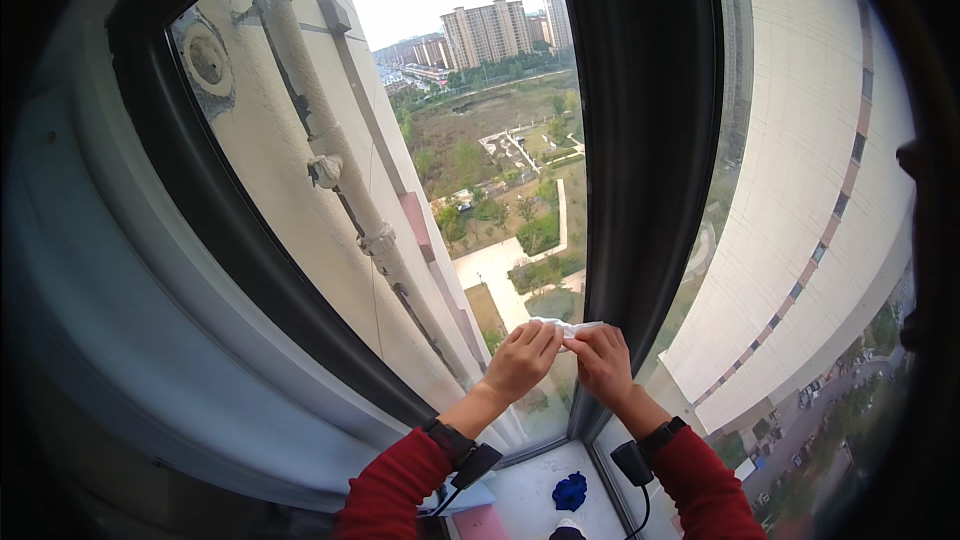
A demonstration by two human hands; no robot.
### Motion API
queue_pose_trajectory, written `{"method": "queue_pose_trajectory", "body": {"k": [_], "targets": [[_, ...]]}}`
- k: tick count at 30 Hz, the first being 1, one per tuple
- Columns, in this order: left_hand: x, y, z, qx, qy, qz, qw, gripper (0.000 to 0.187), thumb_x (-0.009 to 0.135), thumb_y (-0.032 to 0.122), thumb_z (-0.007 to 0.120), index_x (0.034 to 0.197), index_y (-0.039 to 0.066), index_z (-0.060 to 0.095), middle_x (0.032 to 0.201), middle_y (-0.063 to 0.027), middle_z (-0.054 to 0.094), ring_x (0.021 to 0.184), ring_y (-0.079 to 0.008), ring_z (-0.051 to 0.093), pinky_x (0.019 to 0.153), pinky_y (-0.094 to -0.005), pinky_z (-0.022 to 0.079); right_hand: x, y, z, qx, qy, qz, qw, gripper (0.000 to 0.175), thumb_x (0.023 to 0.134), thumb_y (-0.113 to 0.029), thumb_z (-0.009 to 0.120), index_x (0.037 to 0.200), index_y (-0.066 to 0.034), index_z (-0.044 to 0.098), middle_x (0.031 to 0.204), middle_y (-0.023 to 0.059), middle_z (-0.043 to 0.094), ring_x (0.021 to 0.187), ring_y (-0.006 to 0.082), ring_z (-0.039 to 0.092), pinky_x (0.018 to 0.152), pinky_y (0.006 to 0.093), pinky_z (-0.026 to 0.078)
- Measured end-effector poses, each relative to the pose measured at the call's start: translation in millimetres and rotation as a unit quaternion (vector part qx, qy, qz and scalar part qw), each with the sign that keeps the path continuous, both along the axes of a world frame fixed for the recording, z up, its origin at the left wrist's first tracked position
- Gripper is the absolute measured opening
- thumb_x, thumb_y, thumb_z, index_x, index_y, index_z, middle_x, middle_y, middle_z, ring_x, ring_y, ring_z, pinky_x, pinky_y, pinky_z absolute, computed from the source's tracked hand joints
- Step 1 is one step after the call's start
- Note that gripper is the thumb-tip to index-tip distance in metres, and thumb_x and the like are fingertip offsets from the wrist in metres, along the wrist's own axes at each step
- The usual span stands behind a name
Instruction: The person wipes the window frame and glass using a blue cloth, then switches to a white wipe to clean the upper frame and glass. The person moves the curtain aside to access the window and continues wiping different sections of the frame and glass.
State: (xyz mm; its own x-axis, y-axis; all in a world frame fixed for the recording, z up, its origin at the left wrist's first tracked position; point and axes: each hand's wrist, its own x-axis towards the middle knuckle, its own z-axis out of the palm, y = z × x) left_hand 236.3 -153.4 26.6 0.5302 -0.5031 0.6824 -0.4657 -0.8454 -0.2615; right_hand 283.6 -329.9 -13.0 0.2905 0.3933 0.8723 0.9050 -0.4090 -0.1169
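Note:
A crumpled white tissue or thin cloth stretches between my two hands in front of the window glass. My left hand pinches its left end, with the fingers bent over it. At its right end, my right hand grips it close beside the dark corner window frame. I cannot tell whether the cloth touches the glass. Both wrists carry black straps with small black devices and cables, below red sleeves.
A crumpled dark blue cloth lies on the pale windowsill. At the bottom, a pink object and a dark shoe with a white toe show partly. A second glass pane is on the right. Beyond the glass, the ground lies far below.

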Motion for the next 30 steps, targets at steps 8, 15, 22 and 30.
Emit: {"method": "queue_pose_trajectory", "body": {"k": [8,15,22,30], "targets": [[-11,65,257,0.069,-0.335,0.082,0.936,0.024,0.080,0.006,0.068,0.104,0.004,0.069,0.105,-0.0058,0.065,0.097,-0.0216,0.059,0.086,-0.0337,0.049,41,61,274,0.079,-0.309,0.025,0.948,0.033,0.076,0.003,0.066,0.107,-0.0072,0.068,0.112,0.0031,0.065,0.097,0.0223,0.060,0.080,0.0340,0.050],[-16,75,255,0.079,-0.298,0.159,0.938,0.037,0.084,-0.001,0.065,0.120,0.006,0.066,0.127,-0.0045,0.064,0.125,-0.0225,0.055,0.108,-0.0360,0.044,28,88,265,-0.069,-0.210,-0.142,0.965,0.058,0.085,-0.001,0.058,0.141,-0.0139,0.049,0.158,0.0004,0.032,0.146,0.0182,0.028,0.120,0.0392,0.025],[-17,65,164,0.087,-0.235,0.144,0.957,0.037,0.084,0.001,0.060,0.121,0.001,0.065,0.129,-0.0088,0.061,0.126,-0.0254,0.053,0.108,-0.0378,0.043,28,80,160,-0.052,-0.163,-0.190,0.967,0.054,0.094,-0.023,0.056,0.147,-0.0183,0.044,0.161,-0.0044,0.026,0.149,0.0154,0.021,0.121,0.0471,0.006],[-35,46,15,0.084,-0.080,0.152,0.982,0.043,0.085,0.014,0.053,0.123,-0.005,0.062,0.133,-0.0108,0.056,0.128,-0.0253,0.048,0.112,-0.0379,0.037,18,54,6,-0.133,-0.091,-0.167,0.973,0.046,0.091,-0.014,0.055,0.137,-0.0159,0.054,0.158,0.0005,0.032,0.149,0.0215,0.024,0.120,0.0510,0.008]]}}
